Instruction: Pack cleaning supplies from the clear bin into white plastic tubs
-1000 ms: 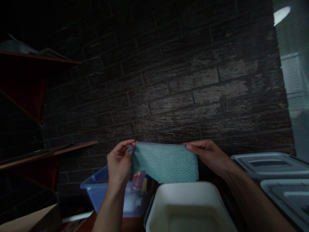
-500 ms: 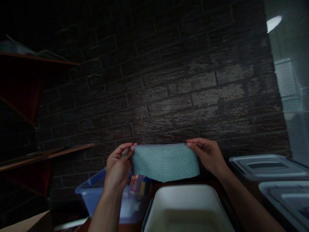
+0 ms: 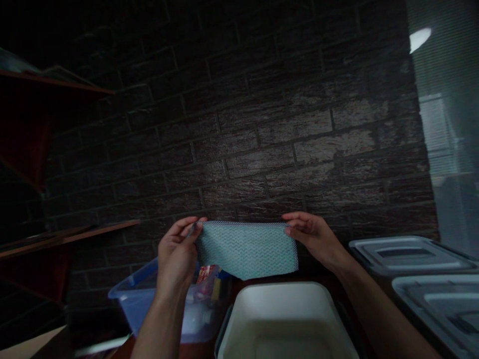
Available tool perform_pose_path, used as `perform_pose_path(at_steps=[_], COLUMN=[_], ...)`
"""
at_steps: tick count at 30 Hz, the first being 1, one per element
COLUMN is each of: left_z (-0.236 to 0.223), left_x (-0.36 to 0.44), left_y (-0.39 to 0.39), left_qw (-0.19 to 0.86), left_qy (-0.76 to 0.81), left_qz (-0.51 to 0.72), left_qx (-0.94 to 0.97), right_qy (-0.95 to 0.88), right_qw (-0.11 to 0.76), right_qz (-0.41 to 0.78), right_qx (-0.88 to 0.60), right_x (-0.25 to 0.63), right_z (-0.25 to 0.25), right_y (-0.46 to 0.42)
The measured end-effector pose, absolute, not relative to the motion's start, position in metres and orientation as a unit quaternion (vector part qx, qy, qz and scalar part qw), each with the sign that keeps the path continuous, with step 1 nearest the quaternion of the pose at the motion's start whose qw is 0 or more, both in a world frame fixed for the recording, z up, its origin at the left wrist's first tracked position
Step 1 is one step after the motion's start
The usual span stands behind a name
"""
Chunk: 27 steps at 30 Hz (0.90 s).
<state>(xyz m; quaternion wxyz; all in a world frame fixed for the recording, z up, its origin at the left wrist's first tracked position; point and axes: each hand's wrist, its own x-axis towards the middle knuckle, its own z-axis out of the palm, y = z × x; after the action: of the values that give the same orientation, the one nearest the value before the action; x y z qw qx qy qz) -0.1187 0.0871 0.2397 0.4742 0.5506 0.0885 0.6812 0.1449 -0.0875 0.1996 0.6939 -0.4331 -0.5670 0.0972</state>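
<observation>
A pale teal, textured cloth (image 3: 247,250) with a dark checked border hangs stretched between my two hands. Its upper left corner is pinched by my left hand (image 3: 180,249), thumb toward me. At the upper right corner, the thumb and fingers of my right hand (image 3: 313,237) close on the edge. The lower edge of the cloth sags slightly, just beyond the far rim of a white tub (image 3: 279,299). Inside the tub I see only its bare wall and floor; its near end is cut off by the frame.
Behind my left forearm stands a clear bluish plastic bin (image 3: 136,299) holding packets and a white bottle (image 3: 196,316). Two grey lidded containers (image 3: 407,252) sit at the right. Wooden shelves (image 3: 75,239) jut out at the left, and a dark brick wall (image 3: 239,134) rises behind.
The cloth stays stretched between both hands, its lower edge hanging a little differently. My whole view has turned slightly right, so the surroundings sit further left.
</observation>
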Motion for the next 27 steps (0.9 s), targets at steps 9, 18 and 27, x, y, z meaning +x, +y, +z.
perform_pose_path(at_steps=[9, 18, 27], left_z=[0.233, 0.225, 0.227], left_x=[-0.115, -0.107, -0.109], left_y=[0.085, 0.095, 0.077], left_qw=[0.406, 0.397, 0.507], left_qy=[0.097, 0.132, 0.12], left_qz=[0.647, 0.522, 0.318], left_qx=[0.638, 0.743, 0.792], right_qy=[-0.499, -0.484, -0.45], right_qw=[0.706, 0.662, 0.583], right_qz=[-0.05, -0.157, -0.214], right_qx=[-0.499, -0.551, -0.642], right_x=[0.154, 0.157, 0.173], right_z=[0.195, 0.198, 0.198], right_y=[-0.085, -0.092, -0.098])
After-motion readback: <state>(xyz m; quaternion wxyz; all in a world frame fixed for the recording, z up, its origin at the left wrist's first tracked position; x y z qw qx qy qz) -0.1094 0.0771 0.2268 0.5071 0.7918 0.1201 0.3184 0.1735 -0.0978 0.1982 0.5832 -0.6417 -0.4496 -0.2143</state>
